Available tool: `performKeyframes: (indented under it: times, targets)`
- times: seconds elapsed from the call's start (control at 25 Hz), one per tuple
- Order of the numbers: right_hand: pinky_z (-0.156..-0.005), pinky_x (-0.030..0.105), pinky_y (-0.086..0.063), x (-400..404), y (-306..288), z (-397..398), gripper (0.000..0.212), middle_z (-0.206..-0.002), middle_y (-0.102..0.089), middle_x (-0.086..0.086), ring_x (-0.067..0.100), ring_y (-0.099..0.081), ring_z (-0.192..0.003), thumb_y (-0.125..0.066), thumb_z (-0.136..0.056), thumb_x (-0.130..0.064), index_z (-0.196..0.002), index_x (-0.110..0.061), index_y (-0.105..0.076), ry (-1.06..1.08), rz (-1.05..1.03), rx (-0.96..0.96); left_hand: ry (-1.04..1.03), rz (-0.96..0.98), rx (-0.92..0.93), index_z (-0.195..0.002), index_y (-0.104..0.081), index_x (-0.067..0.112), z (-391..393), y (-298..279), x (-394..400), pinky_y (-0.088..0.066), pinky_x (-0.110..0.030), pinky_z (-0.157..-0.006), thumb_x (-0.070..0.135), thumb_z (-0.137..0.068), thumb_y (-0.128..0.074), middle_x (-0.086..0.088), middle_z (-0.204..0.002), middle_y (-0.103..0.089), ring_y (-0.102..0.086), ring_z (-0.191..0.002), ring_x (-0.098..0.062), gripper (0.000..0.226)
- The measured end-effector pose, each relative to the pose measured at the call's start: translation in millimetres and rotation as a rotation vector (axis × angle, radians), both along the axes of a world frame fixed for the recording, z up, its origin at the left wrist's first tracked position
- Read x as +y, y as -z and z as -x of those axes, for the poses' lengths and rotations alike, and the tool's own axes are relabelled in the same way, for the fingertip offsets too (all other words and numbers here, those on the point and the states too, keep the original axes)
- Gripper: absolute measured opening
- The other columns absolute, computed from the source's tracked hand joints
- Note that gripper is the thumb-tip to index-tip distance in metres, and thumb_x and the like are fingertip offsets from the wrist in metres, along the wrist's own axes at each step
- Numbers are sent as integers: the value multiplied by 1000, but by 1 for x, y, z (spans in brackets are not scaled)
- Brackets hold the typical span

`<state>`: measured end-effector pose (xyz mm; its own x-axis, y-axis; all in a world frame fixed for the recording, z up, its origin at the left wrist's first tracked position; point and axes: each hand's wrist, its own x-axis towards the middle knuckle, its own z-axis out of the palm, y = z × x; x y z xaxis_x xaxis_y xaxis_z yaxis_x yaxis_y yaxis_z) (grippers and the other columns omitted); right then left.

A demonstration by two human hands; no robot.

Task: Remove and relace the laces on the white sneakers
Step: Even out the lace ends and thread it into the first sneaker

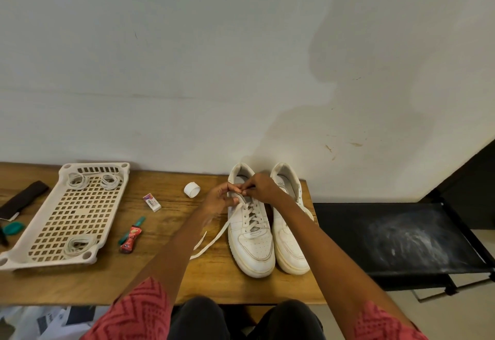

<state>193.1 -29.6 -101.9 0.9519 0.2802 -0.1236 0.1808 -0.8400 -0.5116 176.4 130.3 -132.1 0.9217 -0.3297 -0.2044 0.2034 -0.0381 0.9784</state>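
Both hands meeting over the top eyelets of the left sneaker (250, 235). Left hand (221, 200) with fingers curled, pinching the lace (214, 240) near the tongue; right hand (261, 188) with fingertips pressed together on the same lace, just beside the left thumb. Exact grip on the lace end too small to tell. Lace crossed through the lower eyelets; two loose ends trailing left and near, across the counter (166, 280), off the sneaker's left side.

Right sneaker (290, 243) touching the left one, side by side, toes pointing near, heels toward the wall (214, 58). Its eyelets mostly hidden by the right forearm.

Left of the hands, a white ring of tape (192, 189) lying on the counter, then an eraser (152, 202) and, nearer, a small red and green tube (131, 235). Farther left, a pale perforated tray (80, 214) holding three coiled laces (80, 243), two at its far end and one at its near end. Dark strap (22, 199) and a green item (12, 227) at the left edge.

Right of the counter, a black stand (396, 235) with a dusty top. Red patterned sleeves (142, 313) and dark trousers at the near edge.
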Motion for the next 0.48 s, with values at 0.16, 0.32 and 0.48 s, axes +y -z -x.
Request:
performKeyframes:
  times: [0.16,0.32,0.48]
  targets:
    - [-60,6,-30,-1,4,-1,19,-95,-72,17,6,-50,-64,-65,-86,-9,-102,-3,-72,14,-39,-38,13,-10,-3,-83,-62,12,-3,2,1,-49,-41,-96,-15,-80,-59,-9,-125,-60,-57,-115,-26,27]
    - [-65,17,-38,-9,2,-2,16,-83,-72,6,-2,-53,-58,-66,-85,-8,-99,-2,-73,-24,-128,69,19,-7,-7,-83,-61,12,-2,1,2,-52,-34,-87,-14,-81,-58,-5,-125,-59,-56,-115,-25,27]
    - [-70,23,-43,-9,-2,-3,14,-64,-66,-17,-5,-56,-58,-65,-86,-7,-95,-1,-73,-45,-133,124,21,13,7,-84,-60,12,-2,1,3,-54,-28,-81,-14,-81,-58,-4,-118,-61,-58,-109,-22,27]
